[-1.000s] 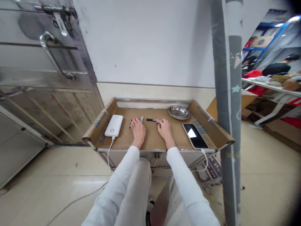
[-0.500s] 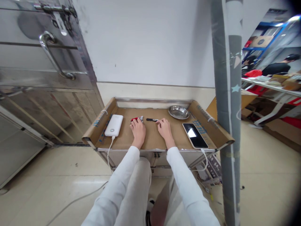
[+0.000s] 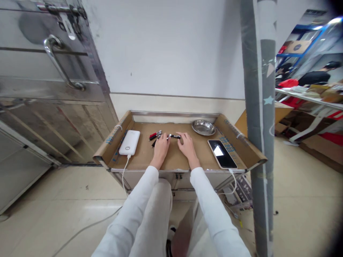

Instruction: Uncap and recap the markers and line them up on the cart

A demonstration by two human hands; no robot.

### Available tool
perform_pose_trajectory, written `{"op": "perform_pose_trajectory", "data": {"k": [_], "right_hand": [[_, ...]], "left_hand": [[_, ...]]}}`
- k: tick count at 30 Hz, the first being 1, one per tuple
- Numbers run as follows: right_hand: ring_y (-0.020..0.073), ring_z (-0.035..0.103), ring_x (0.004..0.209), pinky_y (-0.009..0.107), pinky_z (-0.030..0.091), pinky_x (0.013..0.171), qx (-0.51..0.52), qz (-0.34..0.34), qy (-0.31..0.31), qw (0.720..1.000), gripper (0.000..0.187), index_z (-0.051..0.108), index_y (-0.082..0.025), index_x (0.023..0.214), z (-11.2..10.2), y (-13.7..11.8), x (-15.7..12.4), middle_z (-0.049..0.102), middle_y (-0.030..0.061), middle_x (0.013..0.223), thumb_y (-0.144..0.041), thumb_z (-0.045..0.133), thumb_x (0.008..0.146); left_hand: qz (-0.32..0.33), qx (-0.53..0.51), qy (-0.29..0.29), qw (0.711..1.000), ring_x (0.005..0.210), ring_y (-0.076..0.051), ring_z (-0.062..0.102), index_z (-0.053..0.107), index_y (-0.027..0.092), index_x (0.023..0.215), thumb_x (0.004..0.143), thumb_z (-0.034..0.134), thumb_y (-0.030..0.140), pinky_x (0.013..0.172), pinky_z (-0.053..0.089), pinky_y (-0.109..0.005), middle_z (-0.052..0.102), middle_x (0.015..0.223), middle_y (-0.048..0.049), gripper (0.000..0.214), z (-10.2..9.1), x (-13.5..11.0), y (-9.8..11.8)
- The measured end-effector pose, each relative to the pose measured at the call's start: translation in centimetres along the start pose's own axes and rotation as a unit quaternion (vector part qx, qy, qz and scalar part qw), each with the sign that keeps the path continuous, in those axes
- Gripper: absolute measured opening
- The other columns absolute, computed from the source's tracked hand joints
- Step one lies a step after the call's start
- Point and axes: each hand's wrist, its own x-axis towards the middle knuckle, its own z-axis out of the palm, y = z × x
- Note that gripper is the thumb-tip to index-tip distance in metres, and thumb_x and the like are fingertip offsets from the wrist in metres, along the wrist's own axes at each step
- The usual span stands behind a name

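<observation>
My left hand point(image 3: 161, 148) is closed, its fingertips at the silver left end of a black pen point(image 3: 175, 136). My right hand point(image 3: 187, 147) has its thumb and fingers apart around the pen's right end, close to it. Left of my left hand lie red and black pens point(image 3: 155, 135) with silver clips, side by side on the cardboard. Another dark pen end point(image 3: 153, 144) shows beside my left hand, the rest of it hidden behind the hand.
The cardboard-lined tray point(image 3: 177, 163) has raised sides. A white power bank point(image 3: 130, 142) with a cable lies left, a phone point(image 3: 222, 154) with a cable right. A steel dish point(image 3: 203, 127) stands at the back right. A wrapped post point(image 3: 261, 142) rises beside the tray.
My left hand has moved right, off the red and black pens, to the black pen. My right hand's fingers have spread slightly. The dark pen end beside my left hand now shows.
</observation>
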Motion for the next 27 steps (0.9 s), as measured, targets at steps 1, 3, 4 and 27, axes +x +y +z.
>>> {"op": "perform_pose_trajectory", "data": {"k": [1, 3, 4, 27], "right_hand": [[0.0214, 0.051, 0.103, 0.033, 0.038, 0.089, 0.010, -0.013, -0.005, 1.000, 0.041, 0.051, -0.024, 0.125, -0.2, -0.2, 0.0, 0.056, 0.0070, 0.112, -0.016, 0.046, 0.085], [0.0207, 0.051, 0.103, 0.032, 0.039, 0.089, 0.022, -0.031, -0.019, 0.999, 0.039, 0.054, -0.025, 0.122, -0.3, -0.4, 0.0, 0.056, 0.0058, 0.111, -0.016, 0.048, 0.085], [0.0206, 0.051, 0.102, 0.032, 0.039, 0.088, 0.023, -0.034, -0.026, 0.999, 0.036, 0.056, -0.025, 0.119, -0.4, -0.5, -0.1, 0.057, 0.0055, 0.109, -0.016, 0.049, 0.085], [0.0197, 0.056, 0.089, 0.034, 0.045, 0.082, 0.074, -0.009, -0.058, 0.996, 0.020, 0.067, -0.021, 0.099, 1.5, 1.7, 0.0, 0.065, 0.0060, 0.093, -0.017, 0.058, 0.081]], "left_hand": [[0.020, -0.019, -0.021, 0.999, 0.085, -0.019, 0.061, 0.053, 0.015, 0.104, 0.094, 0.039, 0.031, 0.072, 0.045, -0.027, 0.062, 0.099, -0.0113, 0.023, 0.0, 0.0, 0.0], [0.049, -0.056, -0.048, 0.996, 0.084, -0.017, 0.062, 0.053, 0.017, 0.106, 0.094, 0.042, 0.031, 0.068, 0.045, -0.024, 0.061, 0.102, -0.0090, 0.021, -0.1, 0.1, 0.1], [0.062, -0.079, -0.054, 0.994, 0.086, -0.017, 0.062, 0.052, 0.018, 0.106, 0.093, 0.044, 0.031, 0.069, 0.046, -0.024, 0.060, 0.103, -0.0081, 0.020, -0.1, 0.0, 0.1], [0.048, -0.283, 0.081, 0.954, 0.082, -0.013, 0.061, 0.052, 0.018, 0.107, 0.089, 0.052, 0.031, 0.074, 0.052, -0.027, 0.061, 0.098, -0.0060, 0.022, 0.2, 0.5, -0.8]]}}
